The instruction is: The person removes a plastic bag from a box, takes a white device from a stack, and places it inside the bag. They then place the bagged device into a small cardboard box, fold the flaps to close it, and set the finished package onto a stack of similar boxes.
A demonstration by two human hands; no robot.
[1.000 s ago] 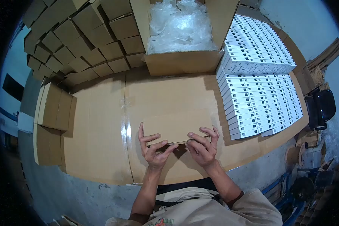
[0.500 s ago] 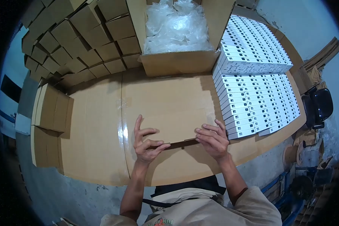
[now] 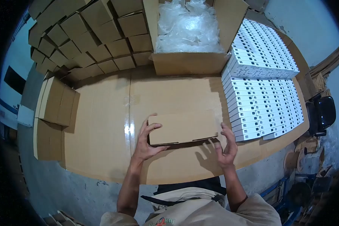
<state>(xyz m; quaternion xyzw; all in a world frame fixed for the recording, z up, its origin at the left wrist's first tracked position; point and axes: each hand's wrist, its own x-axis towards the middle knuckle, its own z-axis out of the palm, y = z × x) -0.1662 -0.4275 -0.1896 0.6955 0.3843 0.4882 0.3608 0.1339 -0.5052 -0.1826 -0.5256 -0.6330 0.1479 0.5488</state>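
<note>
A closed brown cardboard box lies in front of me on the cardboard-covered table. My left hand is wrapped round its left end, with fingers on the top edge and the thumb along the near side. Just off the box's right end, my right hand is raised with fingers apart and nothing in it. Its shadow falls on the table beside the near edge of the box.
Rows of white boxes stand on the right. An open carton of clear plastic bags is at the back. Brown boxes are stacked back left, others at the left edge. A black chair stands far right.
My right hand has come off the box and opened. My left hand has closed round the left end. The whole view has shifted slightly.
</note>
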